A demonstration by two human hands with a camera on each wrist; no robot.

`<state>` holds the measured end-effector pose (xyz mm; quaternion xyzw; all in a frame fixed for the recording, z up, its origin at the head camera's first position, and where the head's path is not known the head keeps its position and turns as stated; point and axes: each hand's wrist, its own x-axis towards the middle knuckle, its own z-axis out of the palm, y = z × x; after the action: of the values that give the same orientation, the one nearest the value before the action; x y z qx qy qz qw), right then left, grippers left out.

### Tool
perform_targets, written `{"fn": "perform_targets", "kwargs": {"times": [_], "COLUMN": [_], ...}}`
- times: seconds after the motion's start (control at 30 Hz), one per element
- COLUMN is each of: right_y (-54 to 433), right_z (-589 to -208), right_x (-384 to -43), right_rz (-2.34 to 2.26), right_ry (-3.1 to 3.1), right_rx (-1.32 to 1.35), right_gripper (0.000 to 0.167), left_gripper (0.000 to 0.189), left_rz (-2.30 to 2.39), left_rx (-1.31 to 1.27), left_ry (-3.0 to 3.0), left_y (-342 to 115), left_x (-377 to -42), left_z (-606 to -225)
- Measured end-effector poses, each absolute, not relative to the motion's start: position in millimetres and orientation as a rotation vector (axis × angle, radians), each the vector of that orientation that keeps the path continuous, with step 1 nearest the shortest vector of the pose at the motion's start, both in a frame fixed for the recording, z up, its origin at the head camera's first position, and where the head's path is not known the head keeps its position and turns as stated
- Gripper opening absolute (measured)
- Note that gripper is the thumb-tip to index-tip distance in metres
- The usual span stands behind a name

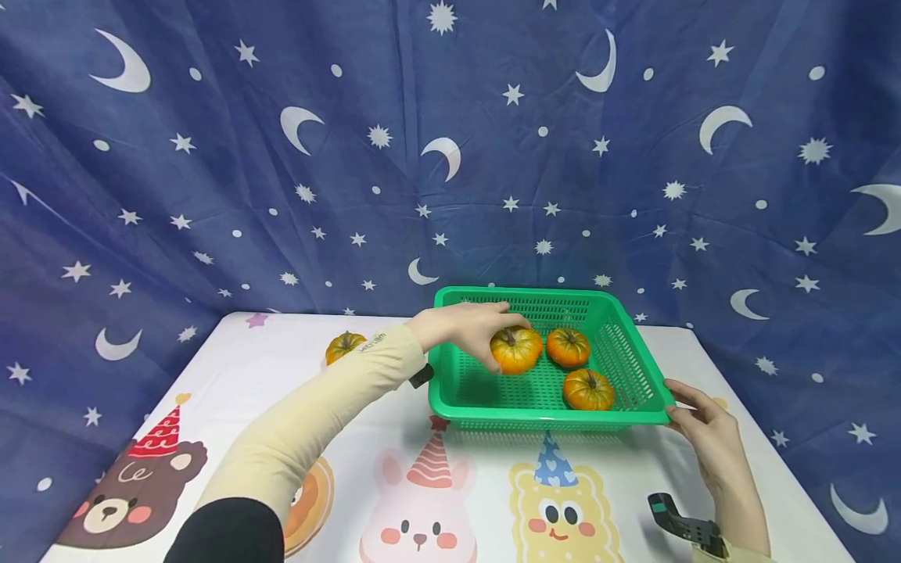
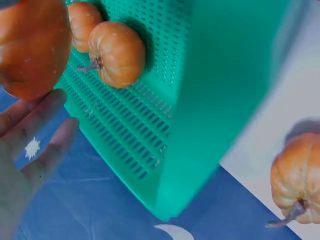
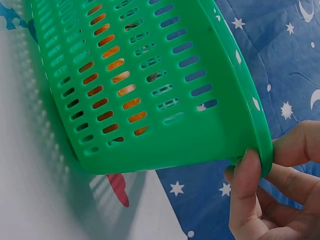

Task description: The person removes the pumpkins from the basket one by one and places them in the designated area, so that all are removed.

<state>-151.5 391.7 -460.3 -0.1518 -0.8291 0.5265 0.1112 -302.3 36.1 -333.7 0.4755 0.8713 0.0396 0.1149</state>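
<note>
My left hand (image 1: 473, 327) reaches over the left wall of a green plastic basket (image 1: 521, 413) and holds a small orange pumpkin (image 1: 519, 352) between thumb and fingers. In the left wrist view that pumpkin (image 2: 35, 47) looms large at the upper left, with fingers (image 2: 50, 107) against its underside. Two more pumpkins, one toward the back (image 1: 567, 347) and one nearer the front (image 1: 588, 390), sit on the basket floor. With my right hand (image 1: 711, 430) I pinch the basket's rim at its right front corner; in the right wrist view fingers (image 3: 246, 187) clasp the rim.
Another pumpkin (image 1: 343, 346) lies on the table left of the basket, partly hidden behind my left sleeve (image 1: 331, 414). The white tablecloth (image 1: 366, 469) carries printed cartoon animals. A blue curtain (image 1: 352, 195) with moons and stars hangs behind the table.
</note>
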Motion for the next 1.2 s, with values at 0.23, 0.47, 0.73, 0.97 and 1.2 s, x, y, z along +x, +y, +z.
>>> {"fn": "perform_targets", "kwargs": {"times": [0.23,0.47,0.73,0.97,1.2], "right_y": [365,365,363,367,374], "right_z": [-423,-424,-423,-429,-439], "right_x": [-135,-133,-133,-137,-143], "right_rz": [1.480,1.477,1.480,1.525,1.574], "right_ry": [-2.497,-2.499,-2.488,-2.448,-2.387], "right_rx": [-0.461,-0.455,-0.455,-0.459,-0.443], "right_gripper": [0.048,0.048,0.048,0.047,0.046], "left_gripper": [0.079,0.079,0.081,0.083,0.081], "left_rz": [0.166,0.222,0.267,0.306,0.338], "left_rx": [1.378,1.357,1.324,1.279,1.231], "left_ry": [2.594,2.633,2.702,2.745,2.788], "left_y": [20,4,-17,-36,-57], "left_x": [-302,-303,-299,-299,-300], "left_z": [-330,-330,-325,-323,-323]}}
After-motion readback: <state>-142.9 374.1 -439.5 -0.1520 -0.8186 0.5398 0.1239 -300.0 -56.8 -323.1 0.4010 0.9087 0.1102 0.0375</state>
